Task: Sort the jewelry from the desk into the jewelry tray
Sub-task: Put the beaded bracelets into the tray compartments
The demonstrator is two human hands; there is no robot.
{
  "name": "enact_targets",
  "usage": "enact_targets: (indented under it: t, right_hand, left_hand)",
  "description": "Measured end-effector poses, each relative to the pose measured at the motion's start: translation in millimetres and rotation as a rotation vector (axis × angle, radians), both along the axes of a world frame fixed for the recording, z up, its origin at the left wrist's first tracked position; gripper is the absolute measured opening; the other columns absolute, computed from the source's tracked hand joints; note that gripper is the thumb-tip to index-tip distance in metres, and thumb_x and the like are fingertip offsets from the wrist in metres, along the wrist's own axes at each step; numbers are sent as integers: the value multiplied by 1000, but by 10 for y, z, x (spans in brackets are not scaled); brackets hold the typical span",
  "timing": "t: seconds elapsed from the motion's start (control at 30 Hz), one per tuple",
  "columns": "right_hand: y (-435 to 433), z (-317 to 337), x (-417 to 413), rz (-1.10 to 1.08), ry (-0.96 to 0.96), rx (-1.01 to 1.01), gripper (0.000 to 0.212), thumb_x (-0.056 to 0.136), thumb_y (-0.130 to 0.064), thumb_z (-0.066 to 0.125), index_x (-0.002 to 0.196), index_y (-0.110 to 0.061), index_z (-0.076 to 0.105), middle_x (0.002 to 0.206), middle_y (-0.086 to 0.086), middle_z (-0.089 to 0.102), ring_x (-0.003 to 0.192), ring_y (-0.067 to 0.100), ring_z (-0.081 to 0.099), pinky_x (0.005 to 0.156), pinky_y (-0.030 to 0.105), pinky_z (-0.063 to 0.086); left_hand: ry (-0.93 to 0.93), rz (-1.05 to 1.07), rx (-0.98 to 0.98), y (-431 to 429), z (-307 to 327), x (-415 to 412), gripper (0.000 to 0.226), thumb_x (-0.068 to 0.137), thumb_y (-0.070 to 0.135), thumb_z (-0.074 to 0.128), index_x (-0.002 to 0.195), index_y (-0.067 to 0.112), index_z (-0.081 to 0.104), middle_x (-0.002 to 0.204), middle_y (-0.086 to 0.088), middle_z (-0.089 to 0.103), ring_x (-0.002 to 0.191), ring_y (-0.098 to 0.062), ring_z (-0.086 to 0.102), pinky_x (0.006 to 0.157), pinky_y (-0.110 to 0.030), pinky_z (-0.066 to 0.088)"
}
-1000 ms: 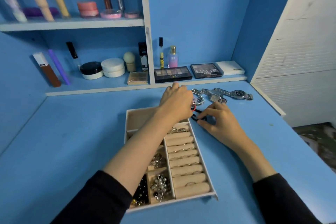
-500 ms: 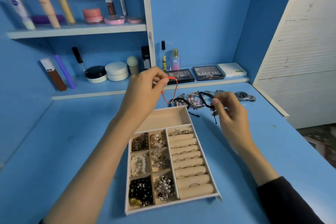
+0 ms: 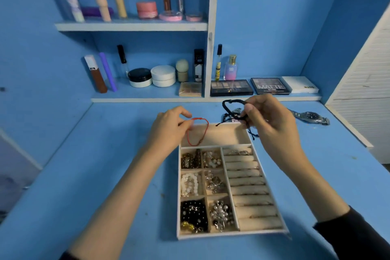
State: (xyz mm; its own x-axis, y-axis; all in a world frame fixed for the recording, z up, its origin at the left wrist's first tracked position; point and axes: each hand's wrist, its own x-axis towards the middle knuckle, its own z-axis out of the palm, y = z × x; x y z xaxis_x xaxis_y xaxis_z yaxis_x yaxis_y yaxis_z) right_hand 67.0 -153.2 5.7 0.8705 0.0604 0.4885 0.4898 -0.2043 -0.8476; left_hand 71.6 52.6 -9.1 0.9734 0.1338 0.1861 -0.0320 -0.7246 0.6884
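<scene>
A beige jewelry tray (image 3: pixel 282 230) lies on the blue desk, its small compartments filled with beads, pearls and rings. My left hand (image 3: pixel 168 129) pinches a thin red string bracelet (image 3: pixel 205 131) that hangs down into the tray's long top compartment. My right hand (image 3: pixel 268 120) holds a black cord bracelet (image 3: pixel 231 102) raised above the tray's far right corner, its loose ends dangling. Behind that hand a small heap of bracelets (image 3: pixel 229 116) sits on the desk, partly hidden. A silver wristwatch (image 3: pixel 310 116) lies to the right.
Two shelves at the back carry cosmetics: jars (image 3: pixel 162 75), tubes, a perfume bottle (image 3: pixel 231 67) and eyeshadow palettes (image 3: pixel 270 86). A white slatted panel (image 3: pixel 363 91) stands at the right, past the desk's edge.
My left hand has lowered the red bracelet from above the desk into the tray's top compartment. My right hand has lifted the black bracelet higher and toward the tray.
</scene>
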Motion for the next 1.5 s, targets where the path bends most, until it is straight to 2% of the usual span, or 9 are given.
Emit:
enact_targets:
  t: [0.23,0.3,0.4,0.6,0.73,1.03,1.17,1.27,1.5]
  right_hand:
    - [243,76,74,126,327,182,9,92,-9,54,84,-8,59,70,15,64,60,24,61,60,30,55]
    - [275,54,137,122,414,179,9,92,-9,55,85,-5,60,71,15,65,58,23,62,59,30,56]
    - [321,10,230,146,541,156,11,92,-5,54,85,1,60,69,15,64,53,20,61,53,24,54]
    - [504,-50,307,226,693,83,11,91,-1,53,82,0,60,72,20,64,54,25,61,55,27,56]
    - [568,-145,348,23,359,-562,12,88,-16,61,91,-10,70,74,6,66,65,26,64,68,36,55]
    - [455,-235,382,-38,-24,-871,19,86,-10,56,101,-16,68,81,0,53,85,21,50,72,38,46]
    - [494,-231,366,-135,38,-923,18,87,-29,59,86,-14,70,79,1,60,84,25,57,64,30,40]
    - [527,-238,350,-141,142,-981,28,87,-42,57,87,-18,72,79,2,70,77,23,62,67,32,51]
    - [607,-241,306,5,239,-835,16,87,-20,59,89,-17,75,75,0,71,58,16,59,64,32,54]
  left_hand:
    - [-51,-9,565,9,-75,-5,17,88,23,57,98,19,71,99,-3,56,98,-24,40,77,-28,34]
    - [-17,-14,607,19,-56,-5,16,86,24,58,94,19,72,99,-3,54,99,-25,38,77,-28,33]
    - [33,-22,537,50,-18,-4,18,88,26,57,95,22,73,99,-2,55,102,-26,39,78,-30,35]
    - [-129,137,-24,137,-103,-33,15,86,19,58,91,24,71,90,6,64,85,-10,51,69,-17,36]
    - [-216,181,-174,145,-177,-67,18,86,14,57,97,23,68,90,7,65,77,-3,52,64,-2,36]
    - [-263,206,-264,190,-242,-88,17,87,15,57,97,23,68,88,8,64,77,1,54,64,-4,38]
    - [-276,214,-278,220,-235,-82,17,87,13,57,96,22,68,86,10,63,75,1,54,63,-5,38]
    - [-270,211,-271,218,-240,-91,17,87,12,57,96,20,69,86,11,63,74,3,53,62,-3,37]
    - [-248,197,-260,211,-252,-88,17,87,13,56,96,20,69,89,9,64,75,3,54,62,-1,36]
